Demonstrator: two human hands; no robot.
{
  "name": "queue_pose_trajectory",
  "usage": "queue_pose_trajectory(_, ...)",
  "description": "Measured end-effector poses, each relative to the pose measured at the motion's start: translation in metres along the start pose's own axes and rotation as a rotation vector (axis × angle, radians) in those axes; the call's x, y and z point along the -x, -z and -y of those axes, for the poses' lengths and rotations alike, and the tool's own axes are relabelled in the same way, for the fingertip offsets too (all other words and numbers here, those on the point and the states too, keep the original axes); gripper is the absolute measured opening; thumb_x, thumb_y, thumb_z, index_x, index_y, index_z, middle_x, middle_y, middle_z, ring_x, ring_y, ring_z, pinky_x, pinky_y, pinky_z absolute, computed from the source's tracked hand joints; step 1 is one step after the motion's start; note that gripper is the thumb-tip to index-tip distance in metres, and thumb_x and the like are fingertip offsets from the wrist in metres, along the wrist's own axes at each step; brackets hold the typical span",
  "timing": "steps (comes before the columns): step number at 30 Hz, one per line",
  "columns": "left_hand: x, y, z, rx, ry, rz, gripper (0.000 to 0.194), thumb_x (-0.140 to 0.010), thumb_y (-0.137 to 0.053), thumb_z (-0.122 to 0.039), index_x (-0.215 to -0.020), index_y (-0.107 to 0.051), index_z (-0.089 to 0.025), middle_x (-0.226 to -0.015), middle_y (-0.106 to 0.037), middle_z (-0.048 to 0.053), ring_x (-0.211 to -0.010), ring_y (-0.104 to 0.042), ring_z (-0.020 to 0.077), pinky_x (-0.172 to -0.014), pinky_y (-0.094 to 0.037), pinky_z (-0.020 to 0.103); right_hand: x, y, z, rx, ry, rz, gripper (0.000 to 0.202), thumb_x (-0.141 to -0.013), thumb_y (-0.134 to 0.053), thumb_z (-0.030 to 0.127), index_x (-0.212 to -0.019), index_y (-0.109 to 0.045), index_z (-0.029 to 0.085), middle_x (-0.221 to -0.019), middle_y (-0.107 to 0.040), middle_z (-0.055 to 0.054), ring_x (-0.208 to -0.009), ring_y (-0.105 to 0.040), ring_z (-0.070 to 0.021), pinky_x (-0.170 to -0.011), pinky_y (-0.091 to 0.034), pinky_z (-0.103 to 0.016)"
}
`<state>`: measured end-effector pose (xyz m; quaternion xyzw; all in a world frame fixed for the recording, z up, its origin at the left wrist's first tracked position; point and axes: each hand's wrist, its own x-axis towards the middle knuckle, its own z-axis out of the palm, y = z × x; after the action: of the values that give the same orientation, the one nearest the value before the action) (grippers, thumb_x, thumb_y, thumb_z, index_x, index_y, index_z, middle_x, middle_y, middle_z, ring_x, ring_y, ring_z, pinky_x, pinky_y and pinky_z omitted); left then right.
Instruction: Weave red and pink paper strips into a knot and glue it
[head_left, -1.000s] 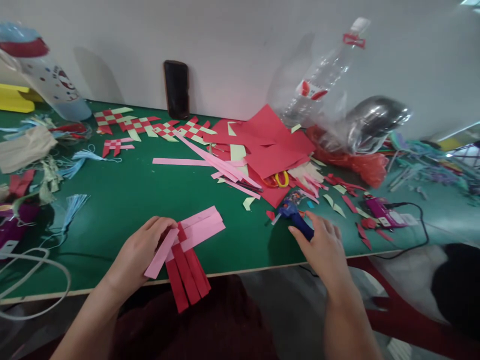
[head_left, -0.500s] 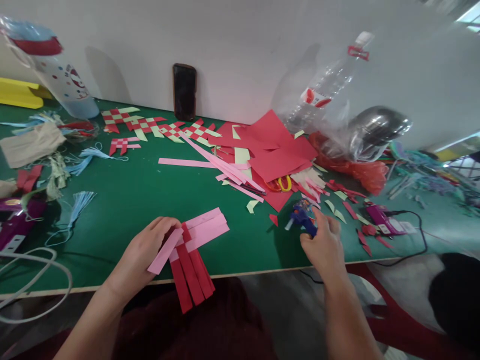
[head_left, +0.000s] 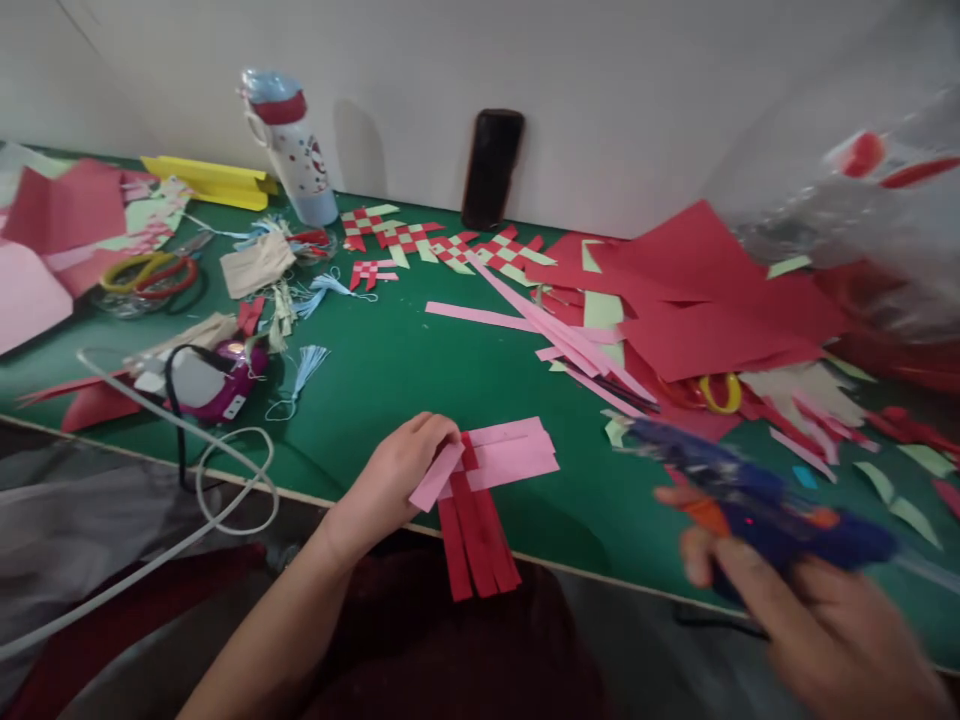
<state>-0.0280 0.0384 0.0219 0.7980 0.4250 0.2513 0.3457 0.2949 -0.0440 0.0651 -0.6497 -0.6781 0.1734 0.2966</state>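
My left hand [head_left: 409, 460] is closed on a partly woven piece of red and pink paper strips [head_left: 480, 520] at the table's front edge. Its red strips hang down over the edge, the pink ones point right, and one pink strip is folded back by my fingers. In my right hand [head_left: 802, 610] is a blue glue gun [head_left: 772, 510] with an orange trigger, raised above the table and blurred by motion. Its nozzle points left, toward loose pink paper strips [head_left: 570, 350]. Several woven red and green paper fish [head_left: 409, 238] lie along the wall.
A phone [head_left: 493, 168] and a water bottle [head_left: 294, 150] stand by the wall. Red paper sheets [head_left: 697, 290] cover the right side. To the left lie scissors [head_left: 150, 275], blue tassels [head_left: 306, 375], a purple device [head_left: 244, 375] and a white cable [head_left: 236, 495].
The view has turned left, showing more of the table there. My right hand has lifted the glue gun and brought it closer. The woven paper stays in my left hand.
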Motion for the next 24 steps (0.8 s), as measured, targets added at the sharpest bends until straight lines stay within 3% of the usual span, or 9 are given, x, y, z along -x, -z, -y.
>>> queue_pose_trajectory(3, 0.001, 0.001, 0.0, 0.009, 0.018, 0.002, 0.012, -0.09, -0.047, -0.014, -0.1, -0.052, -0.02, -0.097, -0.058, 0.005, -0.09, -0.057, 0.0182, -0.081, -0.046, 0.031, -0.012, -0.031, 0.027, -0.176, 0.001, 0.273, 0.026, -0.094, -0.045, 0.043, -0.091, -0.065, 0.028, -0.066, -0.065, -0.001, -0.059, -0.064, -0.0181, -0.055, -0.054, -0.031)
queue_pose_trajectory(6, 0.001, 0.001, -0.001, 0.01, 0.045, 0.001, 0.01, -0.095, -0.042, -0.017, -0.097, -0.052, -0.02, -0.094, -0.058, 0.004, -0.087, -0.057, 0.0173, -0.079, -0.045, 0.03, -0.022, -0.051, 0.044, -0.264, -0.042, 0.391, 0.031, -0.095, -0.044, 0.045, -0.104, -0.064, 0.024, -0.063, -0.062, 0.0, -0.055, -0.06, -0.0155, -0.054, -0.053, -0.028)
queue_pose_trajectory(18, 0.0, 0.004, 0.003, 0.02, 0.002, 0.011, 0.01, -0.093, -0.043, -0.014, -0.097, -0.052, -0.018, -0.097, -0.059, 0.007, -0.091, -0.057, 0.0196, -0.078, -0.046, 0.03, -0.04, -0.062, 0.056, -0.129, -0.169, 0.554, 0.042, -0.094, -0.038, 0.053, -0.105, -0.059, 0.019, -0.063, -0.058, 0.0, -0.057, -0.058, -0.0158, -0.055, -0.051, -0.028)
queue_pose_trajectory(24, -0.001, 0.003, 0.003, 0.026, 0.003, -0.016, 0.012, -0.095, -0.04, -0.013, -0.093, -0.051, -0.017, -0.091, -0.059, 0.007, -0.087, -0.056, 0.0189, -0.076, -0.046, 0.031, -0.046, -0.059, 0.059, -0.082, -0.176, 0.548, 0.044, -0.092, -0.039, 0.057, -0.099, -0.062, 0.02, -0.061, -0.057, -0.001, -0.056, -0.059, -0.0168, -0.056, -0.051, -0.03)
